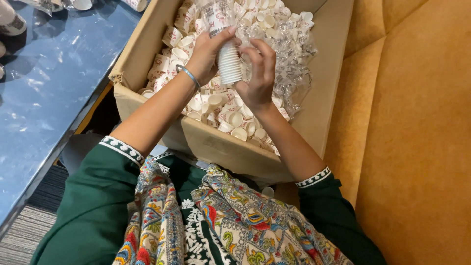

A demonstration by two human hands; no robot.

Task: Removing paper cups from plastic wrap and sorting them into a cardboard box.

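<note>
Left hand (208, 54) fingers gripped the stack of paper cups (229, 63); right hand (257, 73) fingers curled against its side, above the cardboard box (206, 142) of loose cups (235, 120).

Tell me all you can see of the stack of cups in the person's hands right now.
The stack of cups is a short column of small white paper cups nested tightly, their rolled rims showing as fine ridges. It stands roughly upright above the open cardboard box, over the loose cups. The left hand grips its upper side with fingers wrapped round; the right hand touches its right side. A clear plastic sleeve with red print, partly filled with cups, rises from its top.
</note>
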